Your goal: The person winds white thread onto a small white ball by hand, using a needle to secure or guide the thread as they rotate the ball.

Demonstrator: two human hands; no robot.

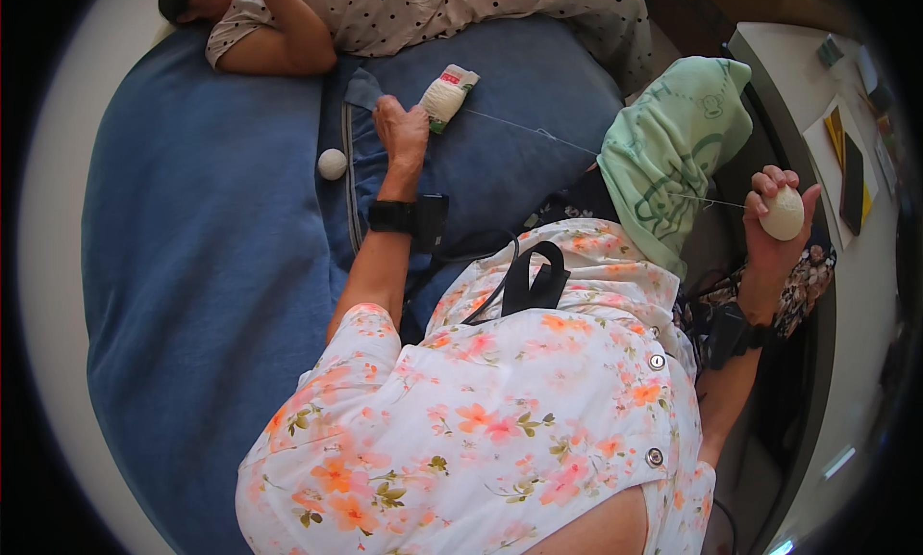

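We record the larger ball (782, 214) as matt, apparently wound thread, its surface fairly even. The smaller ball (332, 164) looks matt too, slightly rougher. The skein (446, 95) reads as soft, ridged fibre; its printed wrapper, paper or plastic, we cannot tell. The thread (510, 124) is fine. We see matt, creased cloth in the blue cover (212, 218) and green fabric (663, 151), smooth woven cloth in the floral shirt (461, 411), shiny metal in its snaps (656, 362). The counter (769, 64) appears smooth.
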